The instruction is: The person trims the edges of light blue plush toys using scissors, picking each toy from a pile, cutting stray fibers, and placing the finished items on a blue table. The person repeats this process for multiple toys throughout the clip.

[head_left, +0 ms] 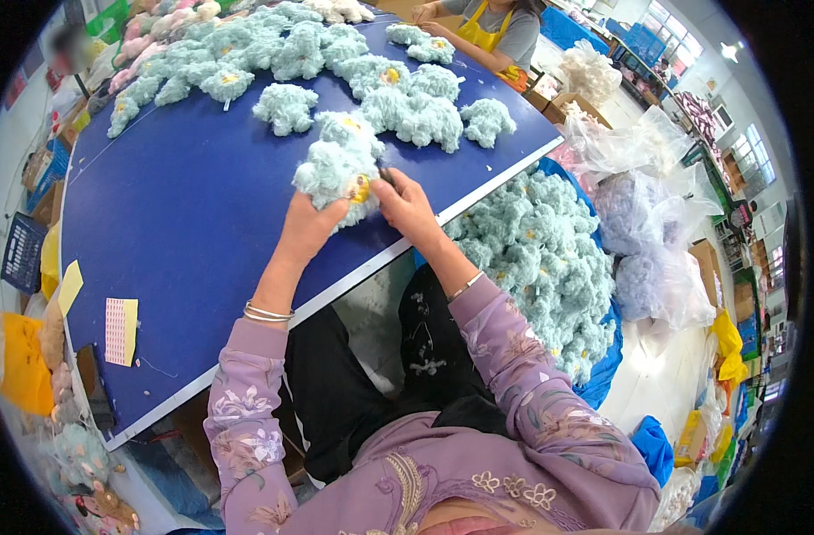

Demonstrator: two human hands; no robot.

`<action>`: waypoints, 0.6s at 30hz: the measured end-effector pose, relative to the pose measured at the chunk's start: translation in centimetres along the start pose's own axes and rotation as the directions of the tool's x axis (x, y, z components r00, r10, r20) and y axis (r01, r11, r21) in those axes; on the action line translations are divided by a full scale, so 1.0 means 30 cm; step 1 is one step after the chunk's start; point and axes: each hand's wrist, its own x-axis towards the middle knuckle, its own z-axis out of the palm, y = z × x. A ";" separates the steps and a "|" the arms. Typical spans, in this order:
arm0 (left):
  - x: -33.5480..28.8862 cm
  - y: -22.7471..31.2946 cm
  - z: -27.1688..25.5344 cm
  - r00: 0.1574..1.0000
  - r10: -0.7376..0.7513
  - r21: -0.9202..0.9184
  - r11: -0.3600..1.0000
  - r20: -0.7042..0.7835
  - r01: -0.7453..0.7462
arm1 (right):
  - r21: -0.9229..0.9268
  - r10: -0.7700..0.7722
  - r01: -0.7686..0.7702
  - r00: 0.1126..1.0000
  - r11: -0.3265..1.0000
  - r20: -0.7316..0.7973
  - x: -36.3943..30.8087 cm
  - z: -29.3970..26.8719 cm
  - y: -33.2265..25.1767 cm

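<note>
A fluffy light-blue plush toy [326, 169] with yellow patches is held just over the blue table, near its front edge. My left hand [310, 225] grips its lower left side, the thumb pressed by a yellow patch. Against its right side, my right hand [405, 203] is closed around a small dark tool [385, 175]. Fingers and plush cover most of that tool, so its kind is not visible. Just beyond lies another light-blue plush [285, 108] on the tabletop.
Many light-blue plushes [237, 43] spread across the far side of the blue table [193, 205]. A large heap of them [536, 254] fills a blue sheet at my right. A co-worker in a yellow apron [485, 31] sits across. Paper slips [121, 330] lie at left.
</note>
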 end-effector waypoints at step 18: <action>-0.008 -0.018 -0.002 0.995 -0.087 -0.091 0.992 -0.047 0.083 | 0.026 -0.053 0.048 0.966 0.999 0.254 -0.017 0.005 -0.026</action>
